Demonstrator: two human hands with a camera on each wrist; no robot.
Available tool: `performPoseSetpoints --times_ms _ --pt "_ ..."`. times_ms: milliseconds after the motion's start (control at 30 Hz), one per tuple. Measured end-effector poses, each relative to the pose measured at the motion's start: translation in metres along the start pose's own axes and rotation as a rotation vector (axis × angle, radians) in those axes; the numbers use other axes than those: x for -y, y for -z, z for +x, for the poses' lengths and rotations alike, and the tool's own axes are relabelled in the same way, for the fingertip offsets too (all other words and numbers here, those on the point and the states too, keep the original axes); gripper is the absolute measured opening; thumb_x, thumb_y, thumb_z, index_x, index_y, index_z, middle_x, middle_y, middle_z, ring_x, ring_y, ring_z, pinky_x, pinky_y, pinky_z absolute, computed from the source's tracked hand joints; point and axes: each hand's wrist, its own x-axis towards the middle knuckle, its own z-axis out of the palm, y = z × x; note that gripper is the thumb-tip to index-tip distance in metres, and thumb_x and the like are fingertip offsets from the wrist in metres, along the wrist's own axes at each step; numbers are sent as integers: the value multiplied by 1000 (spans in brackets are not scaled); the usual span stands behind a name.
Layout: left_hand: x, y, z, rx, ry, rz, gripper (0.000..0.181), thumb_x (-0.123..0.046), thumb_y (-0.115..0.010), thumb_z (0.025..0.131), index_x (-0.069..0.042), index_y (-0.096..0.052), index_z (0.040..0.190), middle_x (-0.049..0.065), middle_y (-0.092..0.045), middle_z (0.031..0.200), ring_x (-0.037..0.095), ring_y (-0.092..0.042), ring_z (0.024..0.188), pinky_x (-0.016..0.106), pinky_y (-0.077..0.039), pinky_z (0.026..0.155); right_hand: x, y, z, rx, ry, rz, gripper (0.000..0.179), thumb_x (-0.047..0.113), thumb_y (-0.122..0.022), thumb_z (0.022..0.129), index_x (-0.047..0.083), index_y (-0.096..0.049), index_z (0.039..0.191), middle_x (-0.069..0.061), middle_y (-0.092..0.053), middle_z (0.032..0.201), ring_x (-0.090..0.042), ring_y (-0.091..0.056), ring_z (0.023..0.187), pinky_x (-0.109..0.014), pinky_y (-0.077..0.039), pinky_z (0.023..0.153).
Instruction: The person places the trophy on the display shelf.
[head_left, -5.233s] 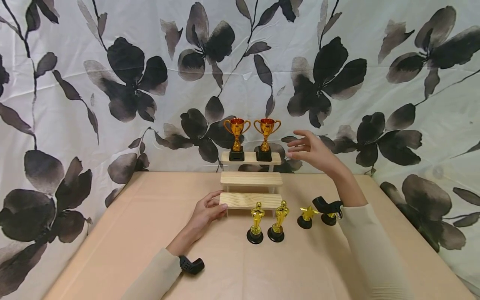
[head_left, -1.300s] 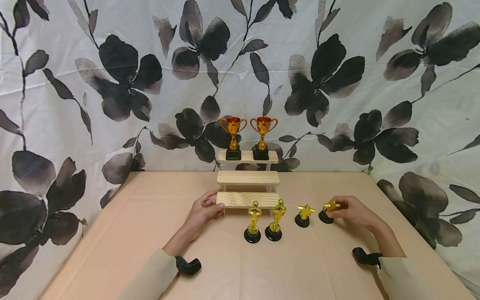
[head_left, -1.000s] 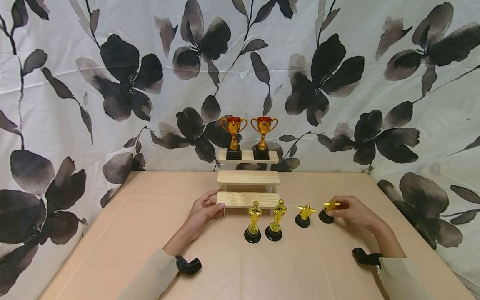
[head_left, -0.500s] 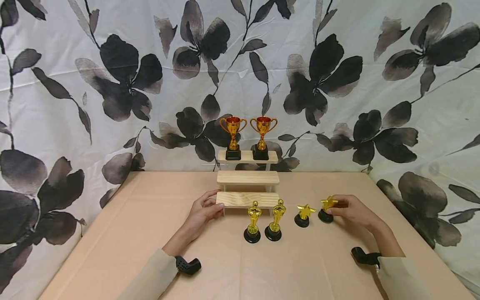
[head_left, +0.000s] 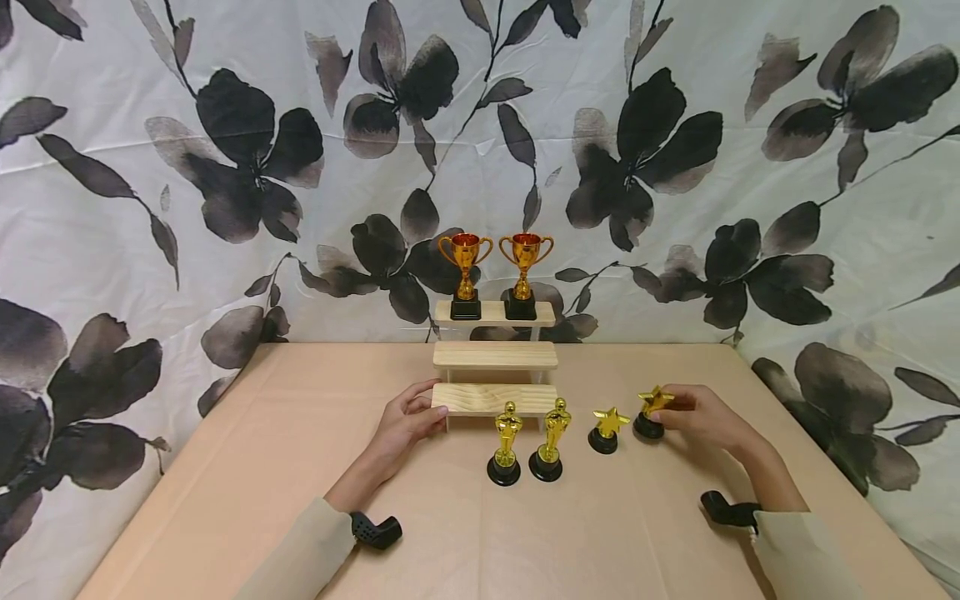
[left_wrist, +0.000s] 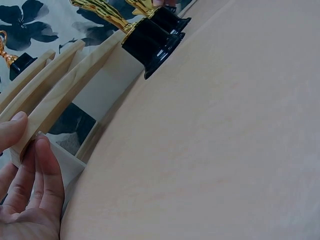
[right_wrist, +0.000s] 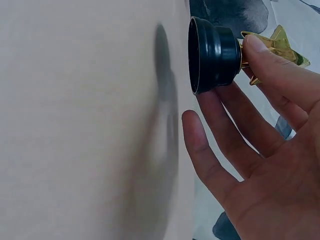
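Observation:
My left hand (head_left: 408,419) grips the left end of the lowest step of a three-tier wooden display stand (head_left: 495,356); in the left wrist view the thumb is on top and fingers (left_wrist: 47,172) lie beneath. My right hand (head_left: 701,417) pinches a gold star trophy (head_left: 655,402) by its star. In the right wrist view its black base (right_wrist: 215,56) hangs off the tablecloth above a shadow. A second star trophy (head_left: 607,429) stands just left of it. Two gold figure trophies, a left one (head_left: 507,442) and a right one (head_left: 553,442), stand before the stand.
Two gold cup trophies, a left one (head_left: 465,271) and a right one (head_left: 526,271), stand on the top step. A beige cloth (head_left: 480,533) covers the table. A white floral curtain (head_left: 480,167) hangs behind it.
My right hand has come down from beside the top step, taken hold of the right star trophy and just lifted it slightly. My left hand stays on the stand.

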Motion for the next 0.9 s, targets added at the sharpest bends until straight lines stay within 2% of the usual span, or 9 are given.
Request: performPoseSetpoints --times_ms 300,567,733,900 --pt "1 1 1 4 -9 -11 64 -1 -70 95 -7 -44 153 -1 -69 98 9 -68 85 22 -59 78 14 1 1 -37 0 -14 20 19 -72 98 3 -69 109 -5 -65 100 -8 -61 89 -22 -54 77" --pt "0 0 1 2 -6 -9 63 1 -67 96 -7 -44 154 -4 -68 95 9 -67 84 21 -59 77 26 3 1 -38 -33 -2 27 22 -71 99 0 -68 114 -9 -67 104 -11 -62 96 -22 -55 80" --pt "-1 0 0 -6 0 -2 63 0 -67 97 -7 -43 154 -4 -68 94 9 -67 83 21 -58 76 31 6 0 -46 -26 -13 26 23 -71 99 2 -69 113 -11 -67 104 -14 -63 100 -23 -55 81" --pt "0 0 0 -6 6 -1 63 -2 -68 97 -8 -44 154 -3 -67 93 9 -66 83 21 -57 75 34 7 -1 -59 -2 -18 23 22 -71 99 3 -70 111 -9 -68 104 -8 -64 100 -21 -55 83"
